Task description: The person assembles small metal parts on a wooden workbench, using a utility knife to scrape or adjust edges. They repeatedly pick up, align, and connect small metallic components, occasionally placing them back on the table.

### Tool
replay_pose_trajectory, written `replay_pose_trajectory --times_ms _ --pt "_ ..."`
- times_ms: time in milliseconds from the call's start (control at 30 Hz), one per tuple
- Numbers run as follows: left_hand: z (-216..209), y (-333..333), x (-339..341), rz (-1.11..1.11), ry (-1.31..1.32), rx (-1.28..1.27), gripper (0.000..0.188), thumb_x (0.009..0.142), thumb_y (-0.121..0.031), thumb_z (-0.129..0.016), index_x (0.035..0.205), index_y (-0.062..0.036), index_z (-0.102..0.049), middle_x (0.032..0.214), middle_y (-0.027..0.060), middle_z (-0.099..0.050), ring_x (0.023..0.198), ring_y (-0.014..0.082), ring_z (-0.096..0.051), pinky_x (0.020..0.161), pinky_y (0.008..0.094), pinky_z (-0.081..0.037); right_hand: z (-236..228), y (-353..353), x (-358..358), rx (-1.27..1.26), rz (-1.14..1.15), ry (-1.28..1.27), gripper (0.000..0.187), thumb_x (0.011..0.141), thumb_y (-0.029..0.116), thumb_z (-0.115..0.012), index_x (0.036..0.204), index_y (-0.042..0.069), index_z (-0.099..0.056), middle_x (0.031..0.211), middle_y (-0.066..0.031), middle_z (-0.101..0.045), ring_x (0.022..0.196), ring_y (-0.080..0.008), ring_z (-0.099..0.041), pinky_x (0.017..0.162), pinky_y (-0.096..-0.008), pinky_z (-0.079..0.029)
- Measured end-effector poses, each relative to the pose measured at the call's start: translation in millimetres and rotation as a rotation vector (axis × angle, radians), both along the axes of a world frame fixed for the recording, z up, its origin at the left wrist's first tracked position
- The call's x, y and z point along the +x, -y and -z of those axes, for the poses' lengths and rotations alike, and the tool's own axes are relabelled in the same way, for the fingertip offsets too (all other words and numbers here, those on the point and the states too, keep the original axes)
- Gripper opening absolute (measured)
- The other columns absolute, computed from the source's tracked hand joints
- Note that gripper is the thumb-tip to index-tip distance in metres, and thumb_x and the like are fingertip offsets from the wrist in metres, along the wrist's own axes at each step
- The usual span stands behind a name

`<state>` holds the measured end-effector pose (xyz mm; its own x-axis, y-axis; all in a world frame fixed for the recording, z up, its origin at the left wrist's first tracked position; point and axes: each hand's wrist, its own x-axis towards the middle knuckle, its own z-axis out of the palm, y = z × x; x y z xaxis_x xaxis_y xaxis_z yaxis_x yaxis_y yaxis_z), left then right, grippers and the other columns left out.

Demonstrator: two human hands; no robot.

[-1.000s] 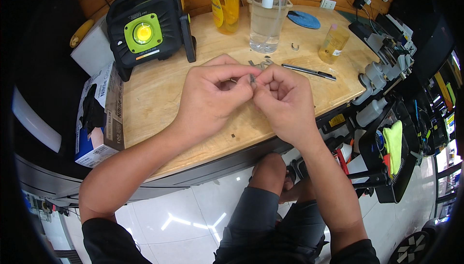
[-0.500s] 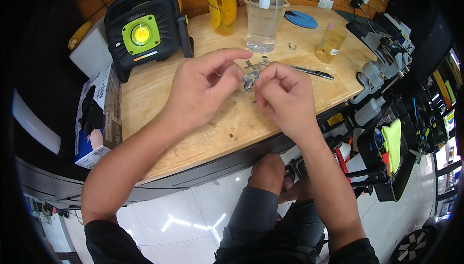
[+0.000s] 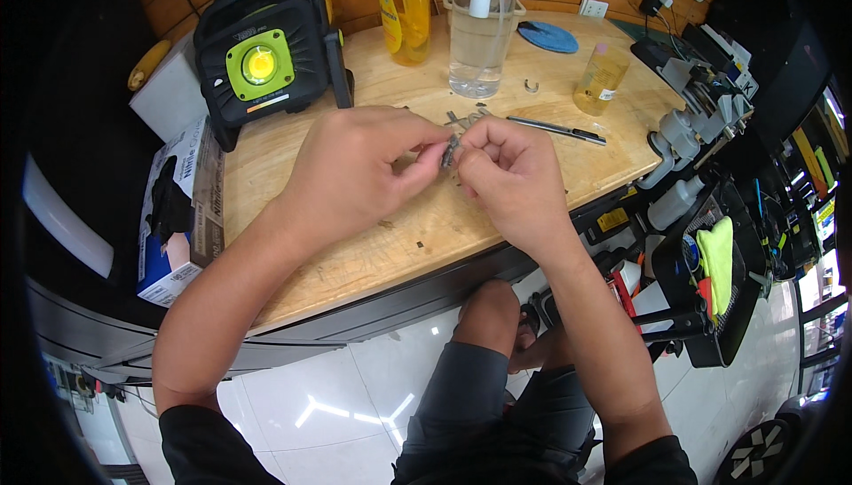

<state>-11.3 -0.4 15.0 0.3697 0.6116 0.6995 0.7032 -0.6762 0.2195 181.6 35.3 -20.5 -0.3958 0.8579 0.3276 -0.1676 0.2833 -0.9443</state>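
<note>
Between fingertips (image 3: 432, 157), a small grey piece (image 3: 450, 152); partly hidden.

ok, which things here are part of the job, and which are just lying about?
Job: small grey piece between the left hand and right hand; likely the grey scraps just beyond.

Apparently lying about: work light, clear bottle, blue pad, cardboard box, slim pen-like tool.

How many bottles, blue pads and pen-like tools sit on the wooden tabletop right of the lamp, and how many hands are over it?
Bottles: 3 (amber bottle, clear bottle, small yellow bottle)
Round blue pad: 1
Slim pen-like tool: 1
Hands: 2 (left hand, right hand)
Total: 7
</note>
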Motion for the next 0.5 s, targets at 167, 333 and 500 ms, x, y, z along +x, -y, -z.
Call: replay_pose_trajectory --times_ms 167,333,500 --pt "-5.9 3.2 1.1 -0.055 -0.217 0.125 0.016 0.076 -0.004 -0.082 0.091 -0.0049 -0.076 0.084 0.0122 -0.073 0.074 0.0292 -0.072 0.065 0.0374 -0.057 0.0 -0.6 2.0 0.0 0.012 0.058 0.013 0.09 0.004 -0.066 0.078 0.0 -0.061 0.068 0.0053 -0.058 0.063 0.0003 -0.048 0.055 -0.0212 -0.037" --pt "-4.1 2.3 2.8 -0.057 -0.304 0.215 0.014 0.077 -0.013 -0.076 0.082 -0.0071 -0.065 0.075 0.0079 -0.065 0.071 0.0277 -0.067 0.063 0.0416 -0.054 2.0 -0.3 -0.2 0.035 0.002 0.072 0.012 0.089 0.004 -0.066 0.079 -0.001 -0.061 0.067 0.0043 -0.058 0.063 -0.0008 -0.049 0.055 -0.0219 -0.038" --pt "-5.5 0.7 2.2 -0.07 -0.29 0.267 0.014 0.076 -0.012 -0.076 0.082 -0.0071 -0.064 0.076 0.0074 -0.064 0.071 0.0275 -0.066 0.063 0.0409 -0.053 0.8 -1.3 0.3 0.046 0.005 0.098 0.012 0.089 0.004 -0.066 0.079 -0.001 -0.061 0.068 0.0034 -0.059 0.062 -0.0015 -0.049 0.055 -0.0223 -0.039"
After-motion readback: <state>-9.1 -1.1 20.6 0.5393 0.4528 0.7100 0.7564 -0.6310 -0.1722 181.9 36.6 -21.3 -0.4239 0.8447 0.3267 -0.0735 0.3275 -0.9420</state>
